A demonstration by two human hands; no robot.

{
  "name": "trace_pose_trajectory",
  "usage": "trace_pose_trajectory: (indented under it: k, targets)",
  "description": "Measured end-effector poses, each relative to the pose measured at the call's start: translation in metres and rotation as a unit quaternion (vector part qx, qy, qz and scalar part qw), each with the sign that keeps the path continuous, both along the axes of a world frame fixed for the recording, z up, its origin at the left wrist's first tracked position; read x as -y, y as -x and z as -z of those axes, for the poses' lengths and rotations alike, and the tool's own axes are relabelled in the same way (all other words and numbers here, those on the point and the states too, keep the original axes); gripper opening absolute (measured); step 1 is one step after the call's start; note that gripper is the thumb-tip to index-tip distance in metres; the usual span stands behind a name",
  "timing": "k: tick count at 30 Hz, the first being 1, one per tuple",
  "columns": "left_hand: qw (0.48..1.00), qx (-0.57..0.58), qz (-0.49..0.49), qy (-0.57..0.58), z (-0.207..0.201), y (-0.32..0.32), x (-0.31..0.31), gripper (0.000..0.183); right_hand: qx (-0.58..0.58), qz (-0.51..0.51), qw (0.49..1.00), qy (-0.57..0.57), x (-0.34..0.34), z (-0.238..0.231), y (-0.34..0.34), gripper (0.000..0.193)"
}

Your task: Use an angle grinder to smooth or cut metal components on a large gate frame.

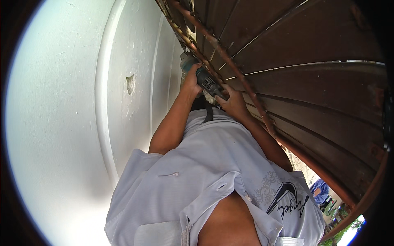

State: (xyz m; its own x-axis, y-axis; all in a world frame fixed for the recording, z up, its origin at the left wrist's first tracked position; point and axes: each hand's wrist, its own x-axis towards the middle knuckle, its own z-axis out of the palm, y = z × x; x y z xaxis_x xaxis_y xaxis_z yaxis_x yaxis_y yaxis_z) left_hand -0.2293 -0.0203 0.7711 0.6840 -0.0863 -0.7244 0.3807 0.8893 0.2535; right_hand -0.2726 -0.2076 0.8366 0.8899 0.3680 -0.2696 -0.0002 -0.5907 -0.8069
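Gripping teal angle grinder [204, 80], both hands, against rusty ribbed metal gate [312, 86].

— How do the arms lie?
— Both bare forearms run up from the lower edge, out of short pale sleeves, and meet near the middle top.
— And the hands?
— The left hand [191, 82] is curled closed, knuckles toward the camera. The right hand [234, 103] sits just beside it, a little lower, fingers wrapped shut too.

Grinder [204, 80] disc hidden behind gate bar [230, 67].
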Motion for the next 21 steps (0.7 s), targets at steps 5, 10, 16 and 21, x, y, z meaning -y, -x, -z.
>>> trace_pose_trajectory:
  k: [5,10,16,21]
  targets:
    - [1.000,-0.004,-0.026,-0.004,-0.001,0.020,0.022,0.025,0.052,-0.006,0.999,0.001,0.022,0.013,0.018,0.043]
    - [0.999,0.000,-0.031,0.012,0.007,0.034,0.030,0.021,0.166,-0.010,0.986,0.033,0.029,0.019,0.033,0.040]
    - [0.999,-0.014,-0.023,0.040,0.016,0.036,0.026,0.022,0.133,-0.009,0.991,-0.014,0.031,0.009,0.030,0.037]
    - [0.999,-0.017,0.020,0.033,0.003,0.027,0.019,0.023,0.196,-0.055,0.976,0.071,0.030,0.006,0.029,0.042]
